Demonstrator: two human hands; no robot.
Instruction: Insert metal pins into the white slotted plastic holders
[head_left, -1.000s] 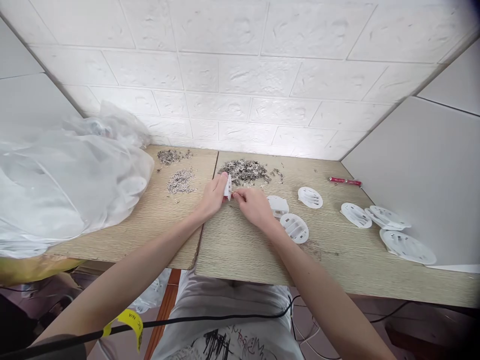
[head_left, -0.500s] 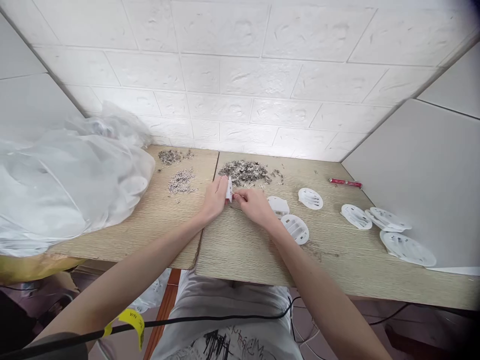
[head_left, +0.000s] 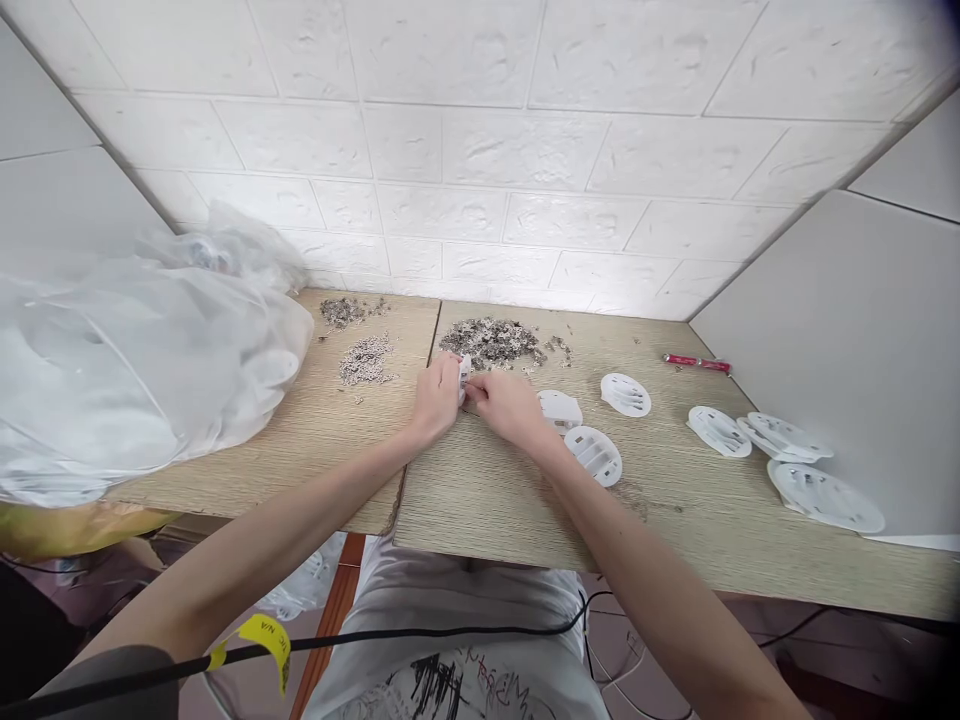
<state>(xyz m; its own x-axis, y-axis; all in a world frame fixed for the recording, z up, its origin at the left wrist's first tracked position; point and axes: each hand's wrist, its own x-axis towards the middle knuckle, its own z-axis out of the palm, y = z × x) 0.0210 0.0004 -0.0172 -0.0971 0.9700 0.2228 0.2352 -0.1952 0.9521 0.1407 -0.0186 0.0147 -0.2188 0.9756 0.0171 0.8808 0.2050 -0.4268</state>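
My left hand [head_left: 437,396] is closed around a small white plastic part [head_left: 464,368], held on edge just above the wooden table [head_left: 480,480]. My right hand [head_left: 506,405] meets it from the right, fingers pinched against the part; whatever they pinch is too small to make out. Both hands sit just in front of a pile of small grey metal pieces [head_left: 491,341].
A big clear plastic bag [head_left: 135,370] of white parts fills the left of the table. Two smaller metal piles [head_left: 364,360] lie left of centre. White round plastic covers [head_left: 595,453] lie right of my hands, more [head_left: 825,495] at far right. A red pen [head_left: 694,362] lies by the grey side panel.
Both hands have shifted slightly toward the metal pile and closed tighter together around the white part. The view has tilted a little.
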